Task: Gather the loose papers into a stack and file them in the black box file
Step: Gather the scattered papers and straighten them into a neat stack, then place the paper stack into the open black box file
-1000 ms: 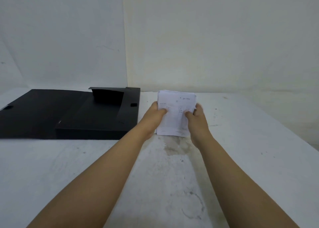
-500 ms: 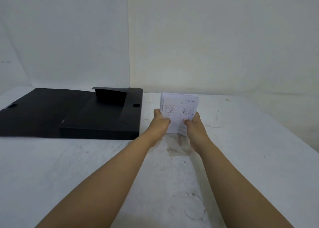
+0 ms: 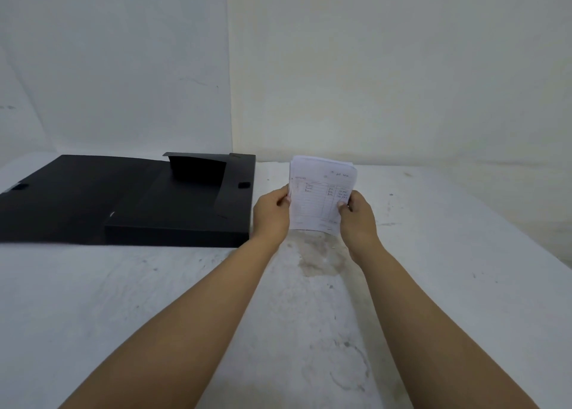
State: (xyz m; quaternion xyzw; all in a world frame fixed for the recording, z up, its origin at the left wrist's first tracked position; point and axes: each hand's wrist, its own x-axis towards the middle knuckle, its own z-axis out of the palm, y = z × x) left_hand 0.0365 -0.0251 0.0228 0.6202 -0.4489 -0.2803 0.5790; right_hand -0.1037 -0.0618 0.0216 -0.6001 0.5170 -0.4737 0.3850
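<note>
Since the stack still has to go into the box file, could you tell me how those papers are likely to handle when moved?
The paper stack, pinched at its sides by the left hand and right hand, stands fairly straight, so probably stiff enough together. Its slightly uneven top edges suggest loose sheets that could slide or fan. It looks light.

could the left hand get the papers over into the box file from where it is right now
Probably yes. The left hand grips the papers with the right hand, just right of the box file. Its lid lies open and nothing stands between them; an inner flap stands up at the back.
</note>
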